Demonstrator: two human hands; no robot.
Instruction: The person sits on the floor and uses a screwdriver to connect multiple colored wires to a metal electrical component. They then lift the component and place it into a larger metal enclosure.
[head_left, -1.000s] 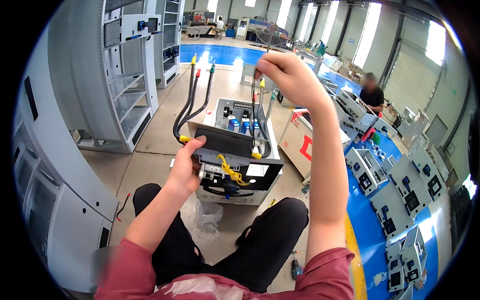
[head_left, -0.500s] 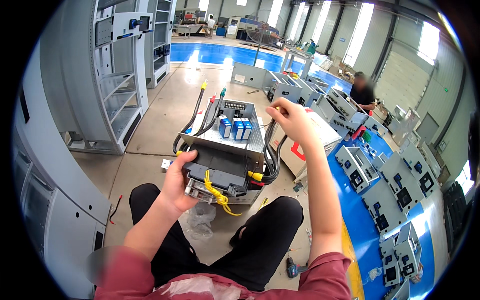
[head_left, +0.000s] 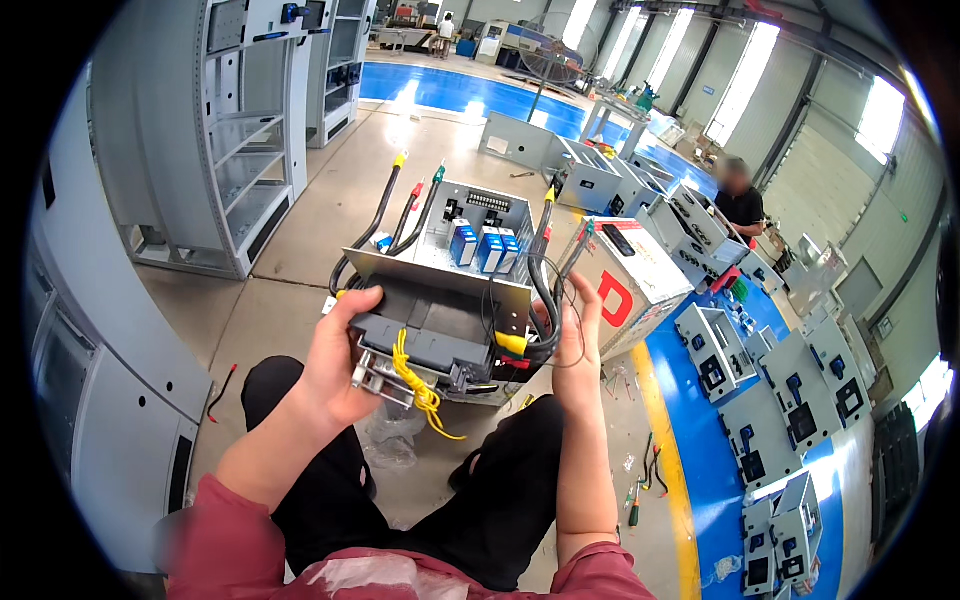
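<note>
A grey metal electrical box [head_left: 513,208] stands in front of my knees. It holds blue-and-white modules [head_left: 489,250] and a terminal strip. At its near side a large black circuit breaker [head_left: 415,305] sits against an upright metal plate [head_left: 425,276]. My left hand [head_left: 338,360] grips the breaker's left end, thumb on top. A tied bundle of yellow wire [head_left: 420,384] hangs from its front. My right hand [head_left: 578,350] curls around the thick black cables [head_left: 543,335] on the right, some fingers hidden behind them. More black cables [head_left: 376,215] with coloured ends rise at the left.
Tall grey cabinets [head_left: 160,130] line the left. A white carton [head_left: 640,265] stands right of the box. Grey panels and enclosures [head_left: 765,425] lie on blue floor at the right, where a person [head_left: 740,203] works. Screwdrivers [head_left: 634,508] and cable pieces lie on the floor.
My right hand has come down from the upper cable ends to the cables' lower part beside the box. My left hand keeps its grip on the breaker. The view has shifted.
</note>
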